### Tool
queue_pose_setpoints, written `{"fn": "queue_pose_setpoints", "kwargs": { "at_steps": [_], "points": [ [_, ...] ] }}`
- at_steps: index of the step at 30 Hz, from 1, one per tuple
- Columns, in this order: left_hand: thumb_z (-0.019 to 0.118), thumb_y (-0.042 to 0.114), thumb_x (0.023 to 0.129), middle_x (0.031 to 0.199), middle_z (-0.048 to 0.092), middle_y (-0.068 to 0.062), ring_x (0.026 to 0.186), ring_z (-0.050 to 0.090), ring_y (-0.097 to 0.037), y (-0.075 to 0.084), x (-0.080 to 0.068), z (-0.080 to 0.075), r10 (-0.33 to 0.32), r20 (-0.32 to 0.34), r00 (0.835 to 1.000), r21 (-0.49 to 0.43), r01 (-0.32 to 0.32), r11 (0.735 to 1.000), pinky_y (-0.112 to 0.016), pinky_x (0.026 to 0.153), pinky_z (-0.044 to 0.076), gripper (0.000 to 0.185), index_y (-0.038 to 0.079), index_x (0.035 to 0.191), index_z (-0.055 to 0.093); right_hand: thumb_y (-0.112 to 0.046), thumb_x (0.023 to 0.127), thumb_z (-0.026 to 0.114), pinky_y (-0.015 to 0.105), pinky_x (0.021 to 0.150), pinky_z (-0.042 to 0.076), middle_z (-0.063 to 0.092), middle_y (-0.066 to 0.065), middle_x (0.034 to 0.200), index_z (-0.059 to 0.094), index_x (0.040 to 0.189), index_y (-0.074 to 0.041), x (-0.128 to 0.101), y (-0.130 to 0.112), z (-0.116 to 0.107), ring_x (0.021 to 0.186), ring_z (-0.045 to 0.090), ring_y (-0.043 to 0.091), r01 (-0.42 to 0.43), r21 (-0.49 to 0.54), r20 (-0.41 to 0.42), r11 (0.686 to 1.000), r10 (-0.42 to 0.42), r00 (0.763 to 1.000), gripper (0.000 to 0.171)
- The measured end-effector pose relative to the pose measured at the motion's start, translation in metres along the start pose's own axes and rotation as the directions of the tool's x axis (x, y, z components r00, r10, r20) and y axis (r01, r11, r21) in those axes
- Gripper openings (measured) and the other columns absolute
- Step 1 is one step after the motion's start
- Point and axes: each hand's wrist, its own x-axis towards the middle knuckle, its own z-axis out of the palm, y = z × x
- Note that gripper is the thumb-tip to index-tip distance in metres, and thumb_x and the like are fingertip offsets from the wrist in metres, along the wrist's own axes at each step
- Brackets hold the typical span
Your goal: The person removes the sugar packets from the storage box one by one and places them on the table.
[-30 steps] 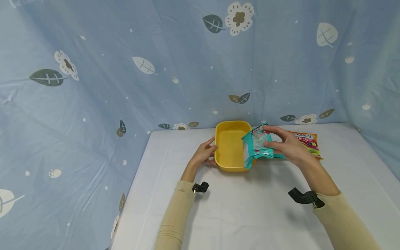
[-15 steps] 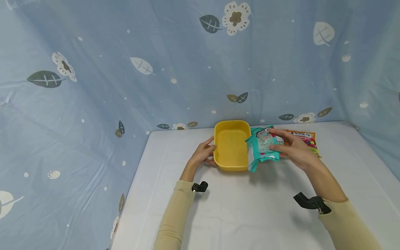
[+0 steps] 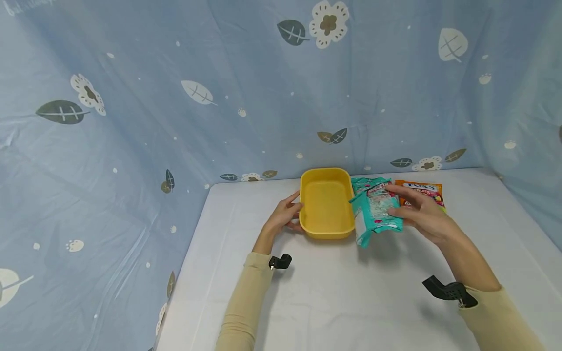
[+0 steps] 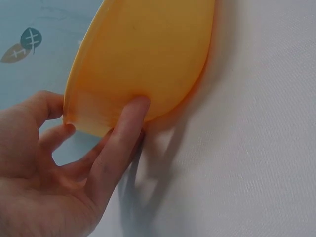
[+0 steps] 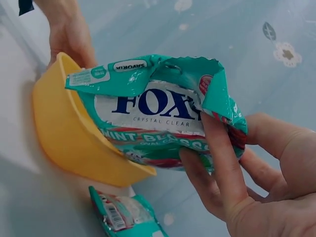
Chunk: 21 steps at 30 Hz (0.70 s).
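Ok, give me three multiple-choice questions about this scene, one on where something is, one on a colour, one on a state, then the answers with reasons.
1. Where does the orange candy bag lie?
A. Inside the tub
B. On the white table, behind the right hand
C. Under the left hand

2. What colour is the tub?
A. Yellow
B. Red
C. Black

3. What is the right hand doing?
A. Lying flat on the table
B. Gripping the tub's rim
C. Holding the teal mint bag

Answers:
1 B, the head view shows the orange bag flat on the table, partly hidden by the right hand.
2 A, both wrist views and the head view show yellow plastic.
3 C, the right wrist view shows the fingers curled round the teal bag beside the tub, while the left hand touches the tub's left wall.
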Motion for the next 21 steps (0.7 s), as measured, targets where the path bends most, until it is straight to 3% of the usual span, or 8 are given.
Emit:
{"fn": "queue_pose_setpoints", "kwargs": {
  "at_steps": [16, 21],
  "points": [
    [0.056, 0.031, 0.099, 0.12, 0.059, -0.015, 0.095, 0.072, -0.026, 0.003, -0.001, 0.002, -0.006, -0.024, 1.0, 0.031, 0.007, 1.0, -0.041, 0.06, 0.065, 0.057, 0.039, 0.151, 0.035, 0.0, 0.097, 0.055, 0.027, 0.078, 0.064, 0.044, -0.002, 0.134, 0.034, 0.153, -0.014, -0.021, 0.02, -0.018, 0.099, 0.067, 0.01, 0.065, 0.131, 0.031, 0.989, -0.07, 0.997, 0.061],
    [0.057, 0.031, 0.098, 0.12, 0.06, -0.014, 0.094, 0.073, -0.024, 0.002, -0.001, 0.003, -0.009, -0.024, 1.0, 0.031, 0.009, 0.999, -0.04, 0.061, 0.065, 0.057, 0.04, 0.15, 0.036, -0.001, 0.098, 0.054, 0.028, 0.078, 0.065, 0.048, -0.003, 0.132, 0.033, 0.152, -0.013, -0.026, 0.031, -0.02, 0.098, 0.068, 0.011, 0.041, 0.12, 0.009, 0.992, -0.043, 0.999, 0.06]
  ]
}}
